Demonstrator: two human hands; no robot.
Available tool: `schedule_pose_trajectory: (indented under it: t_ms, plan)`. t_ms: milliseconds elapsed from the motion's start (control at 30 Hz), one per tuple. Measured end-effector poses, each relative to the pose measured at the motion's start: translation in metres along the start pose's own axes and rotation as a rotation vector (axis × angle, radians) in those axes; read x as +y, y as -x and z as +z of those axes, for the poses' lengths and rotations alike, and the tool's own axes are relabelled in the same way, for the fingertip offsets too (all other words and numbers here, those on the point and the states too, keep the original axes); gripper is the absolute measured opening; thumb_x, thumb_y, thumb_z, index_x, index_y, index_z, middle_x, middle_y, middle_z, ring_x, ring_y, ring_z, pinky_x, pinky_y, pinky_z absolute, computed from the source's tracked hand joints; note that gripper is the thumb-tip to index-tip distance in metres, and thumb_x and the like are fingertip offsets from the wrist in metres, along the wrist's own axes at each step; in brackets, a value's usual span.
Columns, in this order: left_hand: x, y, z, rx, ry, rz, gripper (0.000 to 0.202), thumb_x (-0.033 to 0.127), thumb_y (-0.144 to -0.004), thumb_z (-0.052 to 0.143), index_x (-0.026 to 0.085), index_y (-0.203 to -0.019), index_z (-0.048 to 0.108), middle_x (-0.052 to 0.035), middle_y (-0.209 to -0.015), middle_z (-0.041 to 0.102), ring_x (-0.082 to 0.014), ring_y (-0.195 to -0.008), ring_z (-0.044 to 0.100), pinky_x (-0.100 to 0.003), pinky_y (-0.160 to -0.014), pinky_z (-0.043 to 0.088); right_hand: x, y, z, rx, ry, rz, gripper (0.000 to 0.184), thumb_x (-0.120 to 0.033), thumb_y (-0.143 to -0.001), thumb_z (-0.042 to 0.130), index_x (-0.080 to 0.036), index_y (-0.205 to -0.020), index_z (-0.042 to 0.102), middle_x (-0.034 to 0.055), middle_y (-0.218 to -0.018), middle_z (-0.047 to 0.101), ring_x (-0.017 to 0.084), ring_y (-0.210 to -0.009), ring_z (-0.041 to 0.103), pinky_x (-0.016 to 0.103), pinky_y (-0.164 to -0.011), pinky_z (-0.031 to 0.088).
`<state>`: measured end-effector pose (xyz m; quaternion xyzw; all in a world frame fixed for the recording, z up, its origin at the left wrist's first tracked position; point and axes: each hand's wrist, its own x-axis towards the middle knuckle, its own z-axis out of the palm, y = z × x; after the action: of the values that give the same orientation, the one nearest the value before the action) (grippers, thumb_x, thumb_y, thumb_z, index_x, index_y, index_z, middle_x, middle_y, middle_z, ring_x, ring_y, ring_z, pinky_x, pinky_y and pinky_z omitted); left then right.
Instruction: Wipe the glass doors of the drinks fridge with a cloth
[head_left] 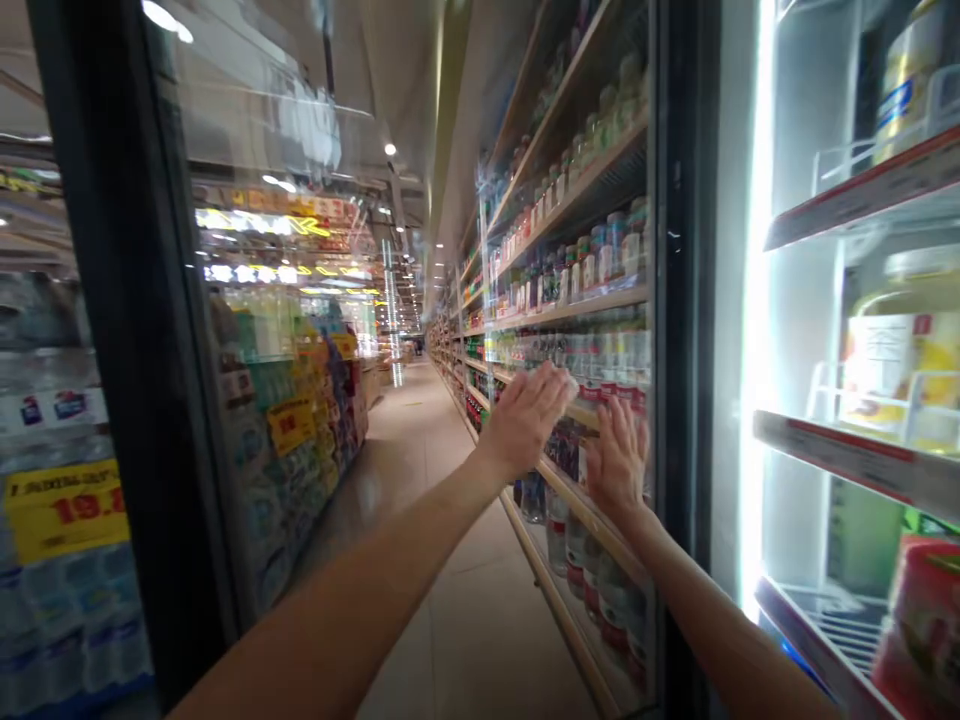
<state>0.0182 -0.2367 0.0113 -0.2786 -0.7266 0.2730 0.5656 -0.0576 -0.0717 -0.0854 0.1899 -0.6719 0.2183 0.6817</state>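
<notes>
An open glass cooler door (405, 480) in a dark frame stands across my view, and both my hands are raised to its pane. My left hand (525, 415) lies flat on the glass, fingers stretched out and held together. A small white edge at its fingertips looks like a tissue or cloth (573, 386), mostly hidden under the hand. Just to the right, my right hand (618, 450) rests against the pane with its fingers up and slightly apart, holding nothing that shows. Some blur covers both hands.
At right, a lit cooler (795, 330) holds bottles on wire shelves; a yellow drink bottle (885, 345) stands midway up. Through or in the glass appear long drink shelves (570, 290) and an aisle floor (420, 400). Stacked water bottles (67, 610) with a yellow price sign (64, 510) stand left.
</notes>
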Motion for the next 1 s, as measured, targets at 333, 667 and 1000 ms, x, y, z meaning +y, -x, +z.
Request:
schedule_pose_trajectory:
  t_ms: [333,667,1000]
  plan:
    - [0.004,0.041,-0.006,-0.078,0.040,0.212,0.047,0.016,-0.090,0.032,0.015,-0.137,0.037,-0.0052,-0.147,0.034,-0.0189,-0.137,0.029,-0.037,-0.111,0.024,0.001,0.008,0.006,0.031,-0.032,0.017,0.059,-0.023,-0.091,0.036,-0.024,-0.147,0.016,0.0115,-0.149,0.030,0.028,-0.139,0.023,0.057,-0.109,0.022]
    - [-0.030,0.104,-0.028,-0.081,-0.001,0.321,0.047,0.023,-0.091,0.034,0.020,-0.137,0.037,0.0000,-0.148,0.033,-0.0163,-0.138,0.024,-0.035,-0.113,0.020,-0.008,0.003,0.003,0.047,-0.024,0.009,0.060,-0.023,-0.090,0.038,-0.024,-0.146,0.018,0.0128,-0.149,0.031,0.029,-0.138,0.026,0.059,-0.107,0.024]
    - [-0.072,0.190,-0.068,-0.191,0.038,0.358,0.043,0.030,-0.090,0.038,0.028,-0.133,0.044,0.0038,-0.147,0.034,-0.0143,-0.140,0.017,-0.034,-0.116,0.009,-0.122,-0.030,0.008,-0.014,-0.204,-0.220,0.059,-0.020,-0.088,0.040,-0.020,-0.144,0.024,0.0120,-0.146,0.036,0.024,-0.140,0.024,0.050,-0.112,0.017]
